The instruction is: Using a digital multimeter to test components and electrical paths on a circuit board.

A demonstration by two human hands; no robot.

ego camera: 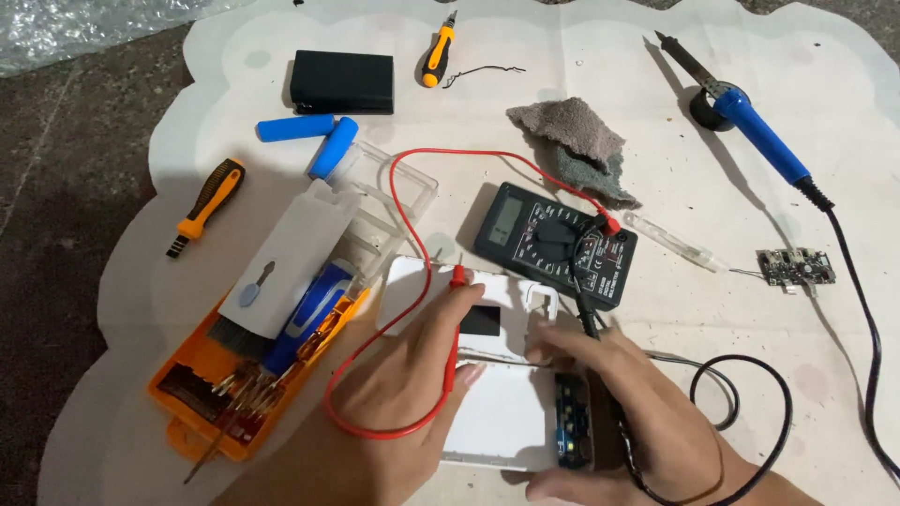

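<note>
My hands (412, 375) pinch red (454, 328) and black probes (600, 370) over a white case (497, 403); multimeter (555, 244) behind, orange tray (202, 412) of screwdriver bits (246, 394) left.

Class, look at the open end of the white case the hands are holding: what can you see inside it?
Inside the white case, a blue circuit board shows at its open right end. The left hand, right hand and the case's shell cover the rest, so nothing more can be seen.
</note>
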